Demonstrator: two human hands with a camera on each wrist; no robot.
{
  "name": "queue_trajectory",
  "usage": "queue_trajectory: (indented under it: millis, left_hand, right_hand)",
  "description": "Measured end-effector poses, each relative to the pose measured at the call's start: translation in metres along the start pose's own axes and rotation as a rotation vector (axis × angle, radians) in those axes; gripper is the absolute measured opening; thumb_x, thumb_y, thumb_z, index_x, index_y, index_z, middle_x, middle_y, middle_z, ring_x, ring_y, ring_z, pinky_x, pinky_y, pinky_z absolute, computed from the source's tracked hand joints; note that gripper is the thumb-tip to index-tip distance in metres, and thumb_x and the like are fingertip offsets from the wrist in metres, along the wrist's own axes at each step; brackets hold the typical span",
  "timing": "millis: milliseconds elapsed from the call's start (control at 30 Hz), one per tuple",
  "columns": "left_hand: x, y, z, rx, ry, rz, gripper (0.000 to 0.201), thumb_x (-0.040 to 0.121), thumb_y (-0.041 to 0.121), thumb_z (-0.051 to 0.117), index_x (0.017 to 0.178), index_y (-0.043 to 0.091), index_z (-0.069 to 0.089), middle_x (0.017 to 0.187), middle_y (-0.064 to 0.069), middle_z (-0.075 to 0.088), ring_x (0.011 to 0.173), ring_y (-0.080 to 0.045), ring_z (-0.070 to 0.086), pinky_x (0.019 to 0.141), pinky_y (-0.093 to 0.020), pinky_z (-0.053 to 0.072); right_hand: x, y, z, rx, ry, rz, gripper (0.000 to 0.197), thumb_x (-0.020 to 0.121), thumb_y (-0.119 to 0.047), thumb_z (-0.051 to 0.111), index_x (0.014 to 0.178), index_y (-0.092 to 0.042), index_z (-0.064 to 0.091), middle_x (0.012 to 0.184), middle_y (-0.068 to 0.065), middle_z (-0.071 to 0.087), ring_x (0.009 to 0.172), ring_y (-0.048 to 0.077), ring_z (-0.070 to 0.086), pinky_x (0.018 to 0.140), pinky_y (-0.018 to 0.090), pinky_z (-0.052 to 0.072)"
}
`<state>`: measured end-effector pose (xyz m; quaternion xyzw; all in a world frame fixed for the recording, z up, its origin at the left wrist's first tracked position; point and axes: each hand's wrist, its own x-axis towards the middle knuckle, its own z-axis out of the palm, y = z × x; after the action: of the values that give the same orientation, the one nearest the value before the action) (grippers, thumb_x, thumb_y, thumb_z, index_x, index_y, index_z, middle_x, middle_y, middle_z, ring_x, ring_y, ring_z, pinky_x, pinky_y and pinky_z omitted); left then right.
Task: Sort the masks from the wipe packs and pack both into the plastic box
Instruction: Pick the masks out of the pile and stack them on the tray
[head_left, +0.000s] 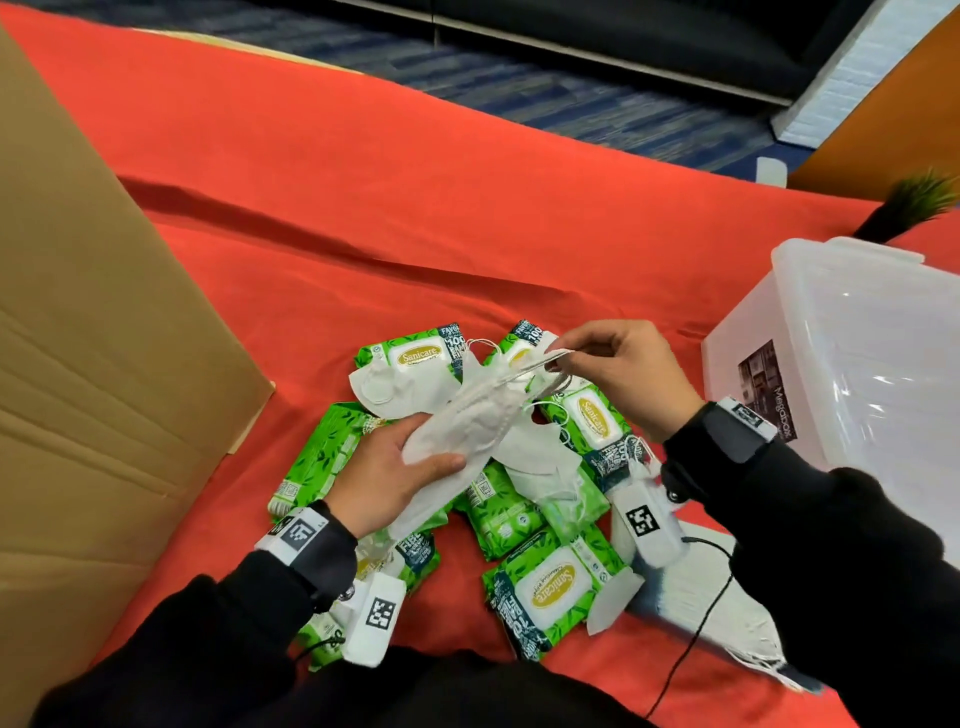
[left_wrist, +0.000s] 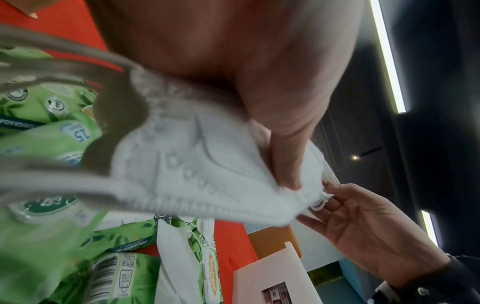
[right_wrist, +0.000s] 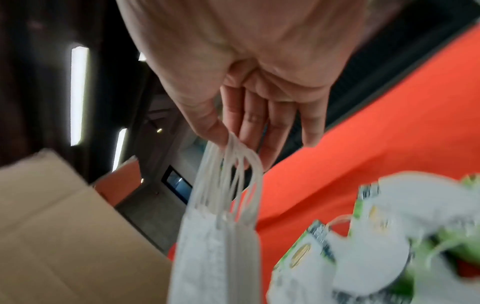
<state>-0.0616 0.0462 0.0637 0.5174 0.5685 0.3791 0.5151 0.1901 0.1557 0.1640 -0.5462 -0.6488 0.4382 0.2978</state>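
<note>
White folded masks (head_left: 457, 431) are gathered into a small stack above a heap on the near part of the red tablecloth (head_left: 363, 182), as a person sorts them from green wipe packs (head_left: 550, 592). Nearest, one wipe pack lies label up beside a loose mask, with more packs and masks jumbled together just beyond it. The left hand (head_left: 389, 478) holds the stack from below, thumb pressed across its lower end, apparently to keep the masks aligned. The right hand (head_left: 618, 369) pinches the white ear loops (right_wrist: 233, 164) between thumb and forefinger, its other fingers hanging loosely extended; drawing the loops taut at the stack's far end probably keeps them from snagging on the pile. Several masks remain draped over the packs beneath the hands, so the sorting looks only partly done. To the right stands the translucent plastic box (head_left: 779, 322), open-topped and within easy reach of the right hand, and whether anything lies in it cannot be told. To the left, a large cardboard sheet (head_left: 78, 312) leans over the cloth. Farther off, the cloth runs to the table's far edge with dark carpet behind.
</note>
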Motion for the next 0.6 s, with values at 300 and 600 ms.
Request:
queue_trajectory:
  millis: [300, 600]
  left_hand:
    - [-0.002, -0.009, -0.005, -0.096, -0.211, -0.057, 0.047, 0.080, 0.036, 0.085, 0.122, 0.020, 0.069, 0.117, 0.004, 0.075, 0.107, -0.014, 0.071, 0.094, -0.034, 0.054]
    - [-0.013, -0.025, -0.022, 0.118, -0.321, -0.088, 0.040, 0.083, 0.041, 0.082, 0.117, 0.025, 0.068, 0.110, 0.009, 0.076, 0.101, -0.013, 0.072, 0.095, -0.044, 0.055]
  right_hand:
    - [0.006, -0.005, 0.021, 0.646, -0.373, 0.483, 0.020, 0.090, -0.013, 0.068, 0.108, -0.009, 0.060, 0.086, 0.013, 0.065, 0.072, 0.026, 0.064, 0.071, 0.037, 0.056]
    - [0.017, 0.026, 0.017, 0.130, -0.674, 0.537, 0.025, 0.087, 0.007, 0.068, 0.110, 0.015, 0.065, 0.057, 0.013, 0.054, 0.040, 0.013, 0.044, 0.046, 0.024, 0.033]
